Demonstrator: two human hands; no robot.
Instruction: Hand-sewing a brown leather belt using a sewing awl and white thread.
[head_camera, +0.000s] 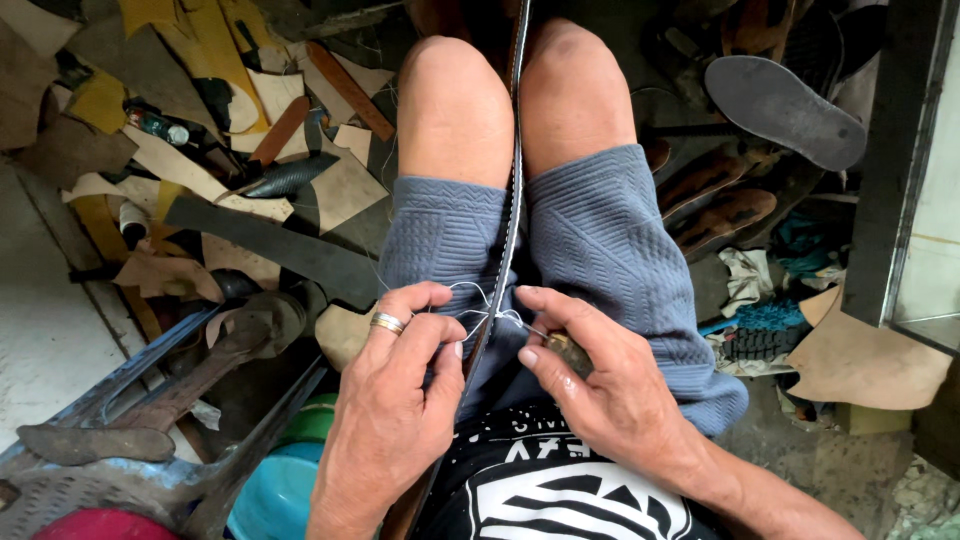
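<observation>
I am watching my left hand (395, 400) pinching white thread (478, 303) against the strap (508, 220); my right hand (600, 385), fingers closed, is gripping the awl (566, 350), risking a snapped thread or a pricked finger.

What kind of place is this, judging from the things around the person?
Probably a shoe-repair or leather workshop: tan and yellow leather offcuts litter the floor, a loose dark shoe sole lies nearby, and a narrow dark strap is being hand-stitched with white thread.

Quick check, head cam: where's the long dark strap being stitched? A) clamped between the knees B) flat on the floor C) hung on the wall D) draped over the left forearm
A: the strap runs upright between both knees, with the left hand and right hand working white thread at it.
</observation>
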